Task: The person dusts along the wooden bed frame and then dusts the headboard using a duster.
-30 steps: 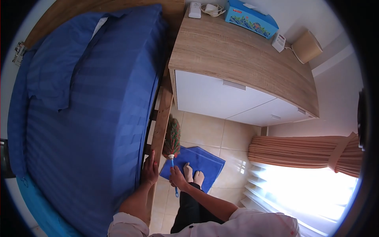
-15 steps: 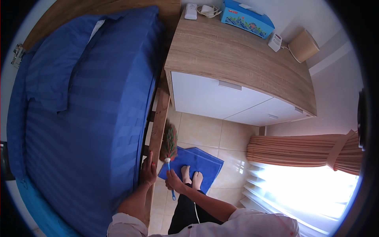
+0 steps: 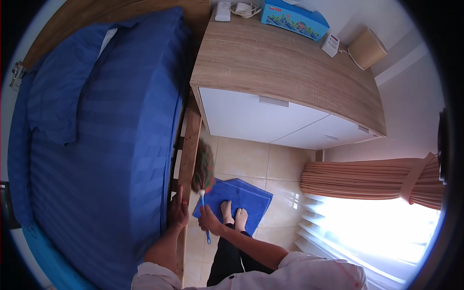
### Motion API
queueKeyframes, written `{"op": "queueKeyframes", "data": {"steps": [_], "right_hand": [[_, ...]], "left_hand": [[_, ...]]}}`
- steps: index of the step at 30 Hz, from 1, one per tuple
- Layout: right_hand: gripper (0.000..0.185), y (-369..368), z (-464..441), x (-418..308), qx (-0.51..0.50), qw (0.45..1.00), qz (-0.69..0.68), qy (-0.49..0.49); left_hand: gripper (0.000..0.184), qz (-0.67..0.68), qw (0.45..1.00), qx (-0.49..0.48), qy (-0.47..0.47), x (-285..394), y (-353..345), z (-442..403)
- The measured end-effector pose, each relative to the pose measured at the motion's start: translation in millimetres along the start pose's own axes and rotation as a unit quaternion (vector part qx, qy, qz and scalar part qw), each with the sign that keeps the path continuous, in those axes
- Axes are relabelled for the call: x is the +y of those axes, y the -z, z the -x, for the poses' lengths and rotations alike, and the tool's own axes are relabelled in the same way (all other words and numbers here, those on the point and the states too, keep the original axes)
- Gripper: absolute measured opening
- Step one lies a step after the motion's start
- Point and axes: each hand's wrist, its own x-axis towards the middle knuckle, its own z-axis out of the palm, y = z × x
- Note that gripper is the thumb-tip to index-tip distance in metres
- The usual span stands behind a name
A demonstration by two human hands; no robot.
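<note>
A feather duster with dark red-green bristles and a blue handle is in my right hand. My fingers are wrapped round the handle, and its bristle head lies along the side of the wooden bed frame. My left hand rests on the frame beside the mattress, at least one finger stretched forward. Some of that hand's fingers are hard to make out. The mattress wears a striped blue sheet.
A wood-topped cabinet with white fronts stands ahead, bearing a blue tissue box and a small lamp. My feet are on a blue mat over tiles. Peach curtains hang by a bright window at right.
The view has shifted slightly, so the cabinet and bed sit a little further left. The duster has moved slightly along the bed frame in my right hand. My left hand stays on the frame.
</note>
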Motion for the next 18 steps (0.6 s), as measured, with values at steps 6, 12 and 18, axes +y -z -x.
{"op": "queueKeyframes", "data": {"steps": [6, 12, 18], "right_hand": [[0.018, 22, 4, -8, -0.056, 0.970, -0.145, -0.185], [0.021, 9, -5, -74, -0.041, 0.992, -0.113, -0.029], [0.021, 11, 30, 32, -0.076, 0.963, -0.176, -0.191]], "left_hand": [[0.054, -0.022, 1.000, -0.014, 0.009, 5, 4, -2], [0.055, -0.018, 0.997, -0.046, 0.055, 8, 5, -1], [0.052, 0.009, 1.000, -0.001, -0.011, 1, -1, -1]]}}
